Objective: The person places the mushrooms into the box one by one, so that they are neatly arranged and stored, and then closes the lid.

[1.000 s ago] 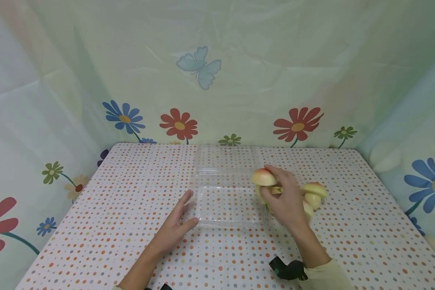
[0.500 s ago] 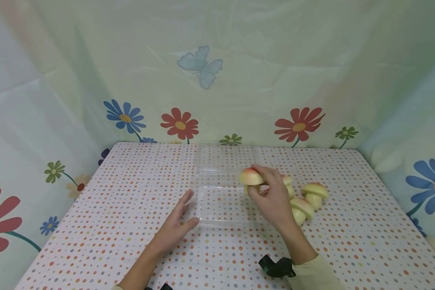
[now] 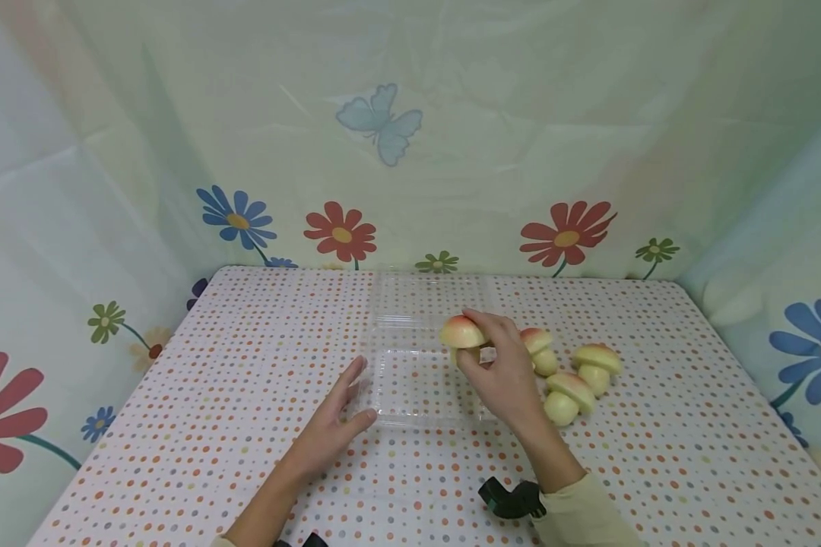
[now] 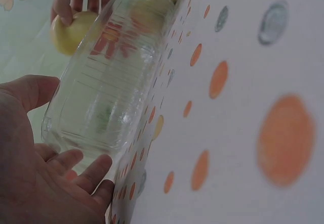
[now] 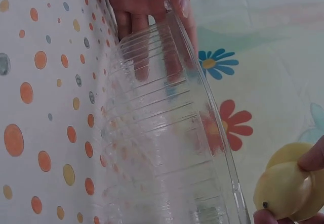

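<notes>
A clear plastic clamshell box (image 3: 417,387) lies unfolded on the table, its lid (image 3: 427,295) at the back. My left hand (image 3: 330,418) rests against the box's left side, thumb and fingers spread around the near corner. Above the right part of the box, my right hand (image 3: 509,372) pinches a toy mushroom (image 3: 461,333) with a yellow and reddish cap. Its pale stem (image 5: 283,191) shows in the right wrist view, with a small dark spot at the end. Fingers partly cover this mushroom in the head view.
To the right of the box lie more toy mushrooms: one (image 3: 539,351) close to the right hand, one (image 3: 569,396) nearer the person, one (image 3: 597,368) farther right. A dotted cloth (image 3: 212,395) covers the table. A flowered curtain (image 3: 465,152) hangs behind.
My right hand has carried the mushroom leftward from the box's right edge to above the box, uncovering the mushrooms behind it. The left hand has stayed at the box's left side.
</notes>
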Tool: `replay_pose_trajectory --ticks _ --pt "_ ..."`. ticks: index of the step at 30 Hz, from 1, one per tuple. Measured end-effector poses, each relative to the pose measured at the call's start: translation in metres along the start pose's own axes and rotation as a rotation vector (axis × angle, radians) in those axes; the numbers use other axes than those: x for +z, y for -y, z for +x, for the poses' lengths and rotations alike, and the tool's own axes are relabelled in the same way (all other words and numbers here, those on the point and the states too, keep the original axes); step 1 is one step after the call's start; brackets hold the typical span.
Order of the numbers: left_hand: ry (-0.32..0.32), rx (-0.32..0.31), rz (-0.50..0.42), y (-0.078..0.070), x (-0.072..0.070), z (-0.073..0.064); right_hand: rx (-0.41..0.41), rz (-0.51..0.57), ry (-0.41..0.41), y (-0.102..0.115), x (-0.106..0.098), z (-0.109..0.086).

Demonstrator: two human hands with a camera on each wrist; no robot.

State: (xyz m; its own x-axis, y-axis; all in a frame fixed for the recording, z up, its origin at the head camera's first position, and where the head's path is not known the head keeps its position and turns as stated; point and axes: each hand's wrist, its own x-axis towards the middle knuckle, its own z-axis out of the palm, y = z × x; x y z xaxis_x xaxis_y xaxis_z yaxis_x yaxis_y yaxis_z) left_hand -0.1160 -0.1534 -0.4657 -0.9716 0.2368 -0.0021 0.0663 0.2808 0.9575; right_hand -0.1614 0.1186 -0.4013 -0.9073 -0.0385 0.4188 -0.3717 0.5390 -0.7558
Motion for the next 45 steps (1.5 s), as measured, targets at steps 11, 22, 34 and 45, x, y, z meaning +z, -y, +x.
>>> replay_pose_trajectory --ticks 11,22,34,45 --pt "0.001 0.002 -0.008 0.0 0.0 -0.001 0.02 0.012 0.037 0.0 0.012 0.005" --pt "-0.005 -0.011 -0.013 -0.001 0.001 0.001 0.027 0.011 0.059 0.006 0.022 0.01" --pt "-0.002 -0.001 -0.016 0.003 0.0 0.002 0.03 0.007 0.083 0.011 0.032 0.014" --pt "0.0 0.003 -0.019 0.002 0.0 0.002 0.033 -0.001 0.125 0.014 0.046 0.013"
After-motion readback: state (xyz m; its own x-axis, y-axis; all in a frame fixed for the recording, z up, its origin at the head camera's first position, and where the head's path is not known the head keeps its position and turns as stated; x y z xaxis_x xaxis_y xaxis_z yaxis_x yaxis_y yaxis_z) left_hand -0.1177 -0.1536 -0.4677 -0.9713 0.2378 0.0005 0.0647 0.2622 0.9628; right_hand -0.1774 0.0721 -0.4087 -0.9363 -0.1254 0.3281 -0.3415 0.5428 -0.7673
